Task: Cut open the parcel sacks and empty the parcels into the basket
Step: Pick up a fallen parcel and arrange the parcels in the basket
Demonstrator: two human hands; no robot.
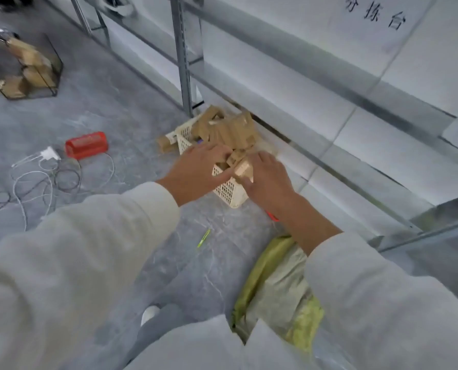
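A white lattice basket [229,192] stands on the grey floor against the shelf base, heaped with brown cardboard parcels [230,130]. My left hand [198,169] lies over the basket's near left rim with fingers stretched toward the heap. My right hand [266,176] grips a small tan parcel [244,168] at the basket's near corner. A crumpled yellow-green sack [278,287] lies by my lap under my right forearm. One parcel [165,144] lies on the floor left of the basket.
A metal shelf post [184,57] rises behind the basket. On the floor to the left are a red box [86,145], tangled white and black cables [36,177], and a wire-frame bin of parcels [28,68]. A green stick [204,237] lies near my arms.
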